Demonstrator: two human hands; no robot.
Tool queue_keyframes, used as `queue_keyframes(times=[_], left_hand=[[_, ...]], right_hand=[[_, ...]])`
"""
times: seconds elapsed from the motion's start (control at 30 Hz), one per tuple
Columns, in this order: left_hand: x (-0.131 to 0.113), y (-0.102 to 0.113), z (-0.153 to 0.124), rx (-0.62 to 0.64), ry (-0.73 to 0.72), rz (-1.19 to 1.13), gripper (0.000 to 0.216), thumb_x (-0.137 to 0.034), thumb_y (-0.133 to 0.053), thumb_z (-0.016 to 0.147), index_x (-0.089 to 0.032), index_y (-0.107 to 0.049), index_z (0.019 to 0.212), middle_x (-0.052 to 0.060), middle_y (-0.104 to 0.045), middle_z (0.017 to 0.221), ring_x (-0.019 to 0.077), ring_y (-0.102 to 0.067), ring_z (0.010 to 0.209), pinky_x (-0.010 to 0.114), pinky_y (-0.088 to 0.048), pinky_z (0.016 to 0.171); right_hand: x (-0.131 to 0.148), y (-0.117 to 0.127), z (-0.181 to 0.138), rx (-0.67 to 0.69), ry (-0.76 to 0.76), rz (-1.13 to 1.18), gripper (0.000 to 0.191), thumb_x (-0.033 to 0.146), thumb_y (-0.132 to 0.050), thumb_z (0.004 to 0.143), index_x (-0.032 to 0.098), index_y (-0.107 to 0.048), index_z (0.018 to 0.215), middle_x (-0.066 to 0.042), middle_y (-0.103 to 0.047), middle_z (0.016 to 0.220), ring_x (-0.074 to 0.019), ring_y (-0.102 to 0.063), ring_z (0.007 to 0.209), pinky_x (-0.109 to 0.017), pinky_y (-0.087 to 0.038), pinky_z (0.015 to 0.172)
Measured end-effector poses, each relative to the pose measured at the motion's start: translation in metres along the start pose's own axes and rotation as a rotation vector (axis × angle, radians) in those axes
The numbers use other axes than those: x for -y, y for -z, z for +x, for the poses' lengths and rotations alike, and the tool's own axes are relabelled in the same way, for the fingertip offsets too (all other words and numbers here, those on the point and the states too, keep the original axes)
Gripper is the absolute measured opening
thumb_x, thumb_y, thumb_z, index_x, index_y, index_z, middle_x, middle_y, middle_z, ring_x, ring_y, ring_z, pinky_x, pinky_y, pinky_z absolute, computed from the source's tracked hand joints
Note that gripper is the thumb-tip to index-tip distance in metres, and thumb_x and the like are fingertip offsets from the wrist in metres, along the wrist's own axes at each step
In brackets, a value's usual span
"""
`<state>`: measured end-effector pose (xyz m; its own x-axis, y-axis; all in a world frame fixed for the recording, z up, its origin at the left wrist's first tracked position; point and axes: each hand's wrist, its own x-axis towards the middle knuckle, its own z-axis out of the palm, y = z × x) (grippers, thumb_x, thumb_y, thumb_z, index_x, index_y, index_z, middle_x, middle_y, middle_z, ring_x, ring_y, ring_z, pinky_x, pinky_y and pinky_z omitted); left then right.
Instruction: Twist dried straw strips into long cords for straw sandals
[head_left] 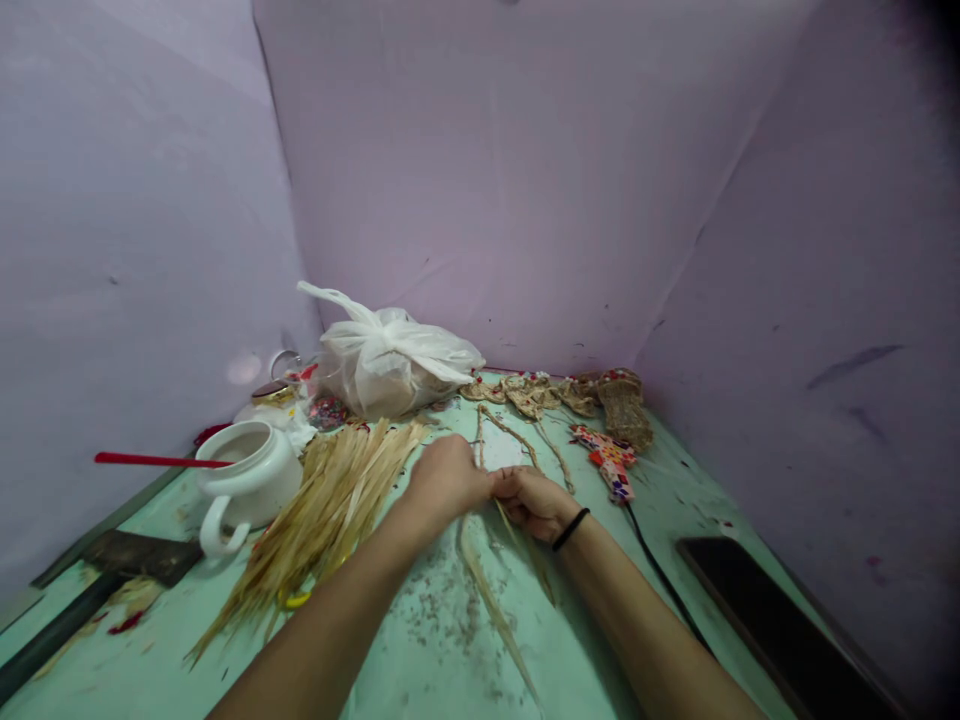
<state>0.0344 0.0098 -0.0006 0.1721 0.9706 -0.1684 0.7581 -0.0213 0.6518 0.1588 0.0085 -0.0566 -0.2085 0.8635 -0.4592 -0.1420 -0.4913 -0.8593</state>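
My left hand (444, 478) and my right hand (534, 500) meet at the middle of a pale green table (420, 650). Both are closed in a pinch on a thin braided straw cord (517, 436) that loops away toward the back. Loose straw strips (491, 600) trail from my fingers toward me. A black band circles my right wrist. A bundle of dry straw strips (322, 515) lies just left of my left hand.
A white mug (251, 478) with a red stick in it stands at the left, a cleaver (112, 565) beside it. A tied white plastic bag (394, 360) sits at the back, woven straw pieces (600, 395) to its right. A patterned glue gun (611, 462) and a dark phone (780, 630) lie right.
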Motion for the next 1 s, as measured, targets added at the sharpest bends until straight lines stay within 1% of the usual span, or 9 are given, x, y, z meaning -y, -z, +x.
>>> queue_keyframes(times=[0.07, 0.17, 0.27, 0.33, 0.47, 0.57, 0.73, 0.83, 1.0], left_hand=[[0.004, 0.008, 0.008, -0.035, 0.048, -0.062, 0.01, -0.015, -0.048, 0.063, -0.011, -0.057, 0.059, 0.002, -0.048, 0.045, 0.012, -0.046, 0.046, 0.021, -0.028, 0.045], [0.009, 0.005, 0.016, 0.254, 0.224, -0.31, 0.014, -0.012, -0.045, 0.065, -0.01, -0.055, 0.055, -0.002, -0.043, 0.037, 0.0068, -0.035, 0.032, 0.02, -0.025, 0.039], [0.013, -0.006, 0.019, 0.451, 0.294, -0.547, 0.015, -0.006, -0.043, 0.064, -0.008, -0.054, 0.054, 0.001, -0.049, 0.043, 0.0053, -0.04, 0.034, 0.018, -0.028, 0.038], [0.015, -0.011, 0.021, 0.443, 0.305, -0.582, 0.014, -0.004, -0.044, 0.062, -0.007, -0.054, 0.054, 0.001, -0.05, 0.043, 0.0059, -0.042, 0.035, 0.018, -0.031, 0.037], [0.016, -0.014, 0.021, 0.306, 0.273, -0.366, 0.013, -0.007, -0.047, 0.057, -0.01, -0.049, 0.045, -0.001, -0.041, 0.032, 0.0069, -0.035, 0.028, 0.02, -0.025, 0.033], [0.014, -0.014, 0.019, 0.24, 0.242, -0.268, 0.016, -0.009, -0.047, 0.056, -0.012, -0.045, 0.04, -0.003, -0.034, 0.028, 0.0065, -0.03, 0.026, 0.02, -0.023, 0.033], [0.011, -0.017, 0.016, 0.236, 0.25, -0.311, 0.017, -0.012, -0.048, 0.054, -0.014, -0.042, 0.039, -0.004, -0.032, 0.027, 0.0058, -0.028, 0.026, 0.02, -0.022, 0.033], [0.014, -0.019, 0.018, 0.227, 0.259, -0.391, 0.015, -0.011, -0.047, 0.052, -0.014, -0.042, 0.039, -0.003, -0.034, 0.028, 0.0059, -0.03, 0.027, 0.019, -0.021, 0.032], [0.028, -0.015, 0.027, 0.296, 0.209, -0.48, 0.012, -0.011, -0.049, 0.05, -0.013, -0.043, 0.04, -0.003, -0.038, 0.032, 0.0045, -0.03, 0.029, 0.018, -0.018, 0.032]], right_hand=[[0.002, 0.002, -0.001, 0.067, -0.025, -0.009, 0.004, 0.012, -0.051, 0.056, 0.012, -0.051, 0.052, 0.009, -0.029, 0.031, -0.0011, -0.015, 0.028, -0.017, -0.005, 0.032], [0.003, 0.003, -0.003, 0.099, 0.01, 0.012, 0.004, 0.012, -0.055, 0.057, 0.011, -0.053, 0.054, 0.006, -0.041, 0.036, -0.0015, -0.027, 0.03, -0.016, -0.013, 0.032], [0.004, 0.002, -0.004, 0.07, 0.056, 0.01, 0.003, 0.011, -0.058, 0.056, 0.011, -0.055, 0.055, 0.0, -0.055, 0.048, -0.0045, -0.044, 0.041, -0.016, -0.027, 0.038], [0.003, 0.001, -0.004, 0.029, 0.103, -0.044, 0.004, 0.01, -0.059, 0.053, 0.012, -0.055, 0.055, 0.0, -0.057, 0.049, -0.0057, -0.047, 0.044, -0.017, -0.032, 0.043], [0.002, 0.003, 0.001, -0.053, 0.242, -0.335, 0.006, 0.007, -0.057, 0.051, 0.013, -0.055, 0.051, 0.001, -0.058, 0.049, -0.0066, -0.047, 0.046, -0.018, -0.033, 0.047], [0.003, 0.003, 0.0, -0.214, 0.3, -0.671, 0.004, 0.011, -0.056, 0.052, 0.014, -0.058, 0.051, -0.001, -0.059, 0.05, -0.0088, -0.047, 0.047, -0.02, -0.031, 0.046], [0.015, -0.008, -0.02, -0.44, 0.373, -1.107, 0.007, 0.016, -0.057, 0.053, 0.016, -0.062, 0.047, -0.006, -0.06, 0.049, -0.0124, -0.048, 0.048, -0.024, -0.025, 0.046], [0.019, -0.02, -0.03, -0.433, 0.381, -1.186, 0.011, 0.016, -0.056, 0.053, 0.016, -0.061, 0.043, -0.008, -0.058, 0.045, -0.0118, -0.046, 0.045, -0.025, -0.022, 0.045], [0.017, -0.029, -0.032, -0.332, 0.428, -1.152, 0.015, 0.012, -0.052, 0.055, 0.016, -0.066, 0.051, -0.006, -0.061, 0.05, -0.0126, -0.049, 0.048, -0.024, -0.025, 0.046]])
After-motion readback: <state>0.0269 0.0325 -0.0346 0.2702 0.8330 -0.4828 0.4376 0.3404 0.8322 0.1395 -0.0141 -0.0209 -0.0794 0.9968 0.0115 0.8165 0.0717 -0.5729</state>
